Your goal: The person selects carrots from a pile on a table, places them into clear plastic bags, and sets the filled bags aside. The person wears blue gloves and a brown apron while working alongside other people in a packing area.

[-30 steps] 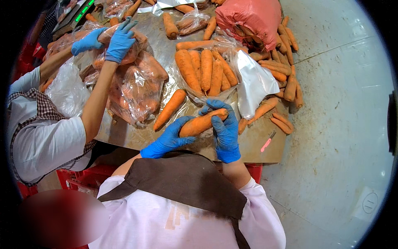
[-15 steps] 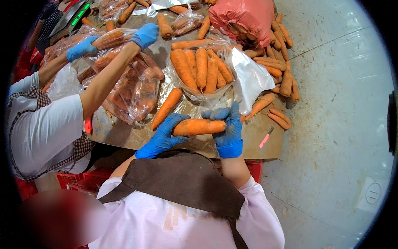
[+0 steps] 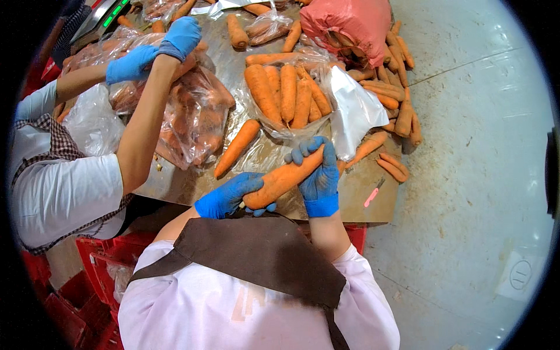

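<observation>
Both my hands, in blue gloves, hold one thick orange carrot (image 3: 281, 182) over the table's near edge. My left hand (image 3: 230, 193) is closed round its lower left end. Its upper right end lies in the fingers of my right hand (image 3: 319, 175). The carrot slants up to the right. Just beyond my left hand lies a loose carrot (image 3: 237, 149) on the table. Past my hands, an open clear plastic bag (image 3: 286, 134) holds several carrots in a row. A white plastic sheet (image 3: 357, 108) lies against the bag's right side.
Loose carrots (image 3: 402, 119) are heaped at the right edge of the table (image 3: 364, 186), beneath a red sack (image 3: 347, 23). A small pink-handled knife (image 3: 374, 193) lies near the corner. To the left, a co-worker's gloved hands (image 3: 157, 55) are above bagged carrots (image 3: 192, 125). Red crates (image 3: 108, 271) stand below.
The carrot in my hands has turned from level to slanting, its right end raised. My left hand has shifted its grip around the lower end. The co-worker's hands have come closer together.
</observation>
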### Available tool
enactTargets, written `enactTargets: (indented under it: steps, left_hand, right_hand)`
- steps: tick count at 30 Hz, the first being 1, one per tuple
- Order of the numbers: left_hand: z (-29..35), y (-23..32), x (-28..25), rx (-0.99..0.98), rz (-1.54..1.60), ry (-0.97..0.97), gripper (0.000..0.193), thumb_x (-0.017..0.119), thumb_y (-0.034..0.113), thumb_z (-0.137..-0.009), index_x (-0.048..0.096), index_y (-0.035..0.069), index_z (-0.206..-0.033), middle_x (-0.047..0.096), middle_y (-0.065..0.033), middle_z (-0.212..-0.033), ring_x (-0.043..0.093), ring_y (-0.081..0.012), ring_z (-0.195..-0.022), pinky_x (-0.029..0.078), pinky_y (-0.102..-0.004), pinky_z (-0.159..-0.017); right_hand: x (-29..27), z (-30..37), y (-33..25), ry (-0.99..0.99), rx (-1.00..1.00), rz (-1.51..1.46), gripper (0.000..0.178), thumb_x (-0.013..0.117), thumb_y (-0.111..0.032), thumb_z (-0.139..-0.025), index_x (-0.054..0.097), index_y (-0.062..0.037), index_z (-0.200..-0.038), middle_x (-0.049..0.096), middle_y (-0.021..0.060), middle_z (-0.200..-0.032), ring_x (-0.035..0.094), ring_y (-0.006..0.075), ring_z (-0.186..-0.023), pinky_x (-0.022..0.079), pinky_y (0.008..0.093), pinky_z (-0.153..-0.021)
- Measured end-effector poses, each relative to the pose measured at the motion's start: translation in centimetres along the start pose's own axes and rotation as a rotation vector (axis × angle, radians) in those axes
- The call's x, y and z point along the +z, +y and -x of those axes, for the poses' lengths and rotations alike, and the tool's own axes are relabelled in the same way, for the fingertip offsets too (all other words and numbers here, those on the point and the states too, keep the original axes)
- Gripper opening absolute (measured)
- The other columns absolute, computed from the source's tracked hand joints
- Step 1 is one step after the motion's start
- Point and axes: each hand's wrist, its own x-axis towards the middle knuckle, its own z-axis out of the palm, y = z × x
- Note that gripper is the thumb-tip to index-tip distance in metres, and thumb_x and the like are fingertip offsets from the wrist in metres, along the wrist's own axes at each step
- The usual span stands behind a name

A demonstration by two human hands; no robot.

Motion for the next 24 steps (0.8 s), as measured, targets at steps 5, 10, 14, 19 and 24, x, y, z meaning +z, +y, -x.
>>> enactTargets:
  steps: [5, 10, 14, 19, 24]
  left_hand:
    - [0.2, 0.6, 0.9, -0.090, 0.318, 0.192, 0.053, 0.049, 0.043, -0.086, 0.050, -0.001, -0.114, 0.062, -0.0175, -0.095, 0.062, -0.0220, -0.071, 0.051, -0.0264, -0.058]
    - [-1.4, 0.3, -0.4, 0.183, -0.206, 0.339, 0.055, 0.062, 0.035, -0.081, 0.048, -0.003, -0.117, 0.059, -0.0145, -0.102, 0.058, -0.0143, -0.087, 0.048, -0.0219, -0.069]
    - [-1.5, 0.6, -0.8, 0.370, -0.729, 0.357, 0.077, 0.070, 0.037, -0.073, 0.035, -0.002, -0.130, 0.049, -0.0163, -0.123, 0.048, -0.0235, -0.112, 0.037, -0.0339, -0.094]
    - [-2.2, -1.0, -3.0, 0.265, -0.933, 0.419, 0.080, 0.068, 0.039, -0.073, 0.032, -0.003, -0.130, 0.044, -0.0220, -0.127, 0.045, -0.0294, -0.116, 0.035, -0.0377, -0.094]
    - [-0.7, -5.0, -6.2, 0.236, -1.270, 0.794, 0.074, 0.062, 0.044, -0.074, 0.035, -0.001, -0.127, 0.055, -0.0280, -0.104, 0.056, -0.0388, -0.095, 0.044, -0.0419, -0.079]
  right_hand:
    - [-0.1, -0.3, 2.3, 0.019, 0.060, 0.074, 0.039, 0.064, -0.034, -0.080, 0.048, -0.0061, -0.102, 0.051, 0.0057, -0.084, 0.053, 0.0215, -0.083, 0.045, 0.0398, -0.083]
    - [-1.4, 0.7, 4.9, 0.229, 0.079, 0.550, 0.063, 0.073, -0.023, -0.072, 0.039, -0.0026, -0.121, 0.053, 0.0099, -0.106, 0.054, 0.0242, -0.100, 0.044, 0.0361, -0.088]
    - [-3.8, 0.7, 6.0, 0.149, 0.133, 0.725, 0.069, 0.070, -0.027, -0.075, 0.034, 0.0006, -0.128, 0.051, 0.0117, -0.114, 0.050, 0.0214, -0.105, 0.043, 0.0330, -0.090]
    - [-6.6, 0.0, 6.9, 0.409, 0.271, 0.477, 0.057, 0.059, -0.038, -0.083, 0.043, 0.0036, -0.119, 0.055, 0.0125, -0.108, 0.055, 0.0215, -0.097, 0.045, 0.0337, -0.086]
    - [-11.2, -1.2, 4.6, 0.449, 0.459, 0.678, 0.045, 0.053, -0.040, -0.087, 0.057, 0.0010, -0.106, 0.061, 0.0111, -0.095, 0.060, 0.0186, -0.074, 0.050, 0.0305, -0.070]
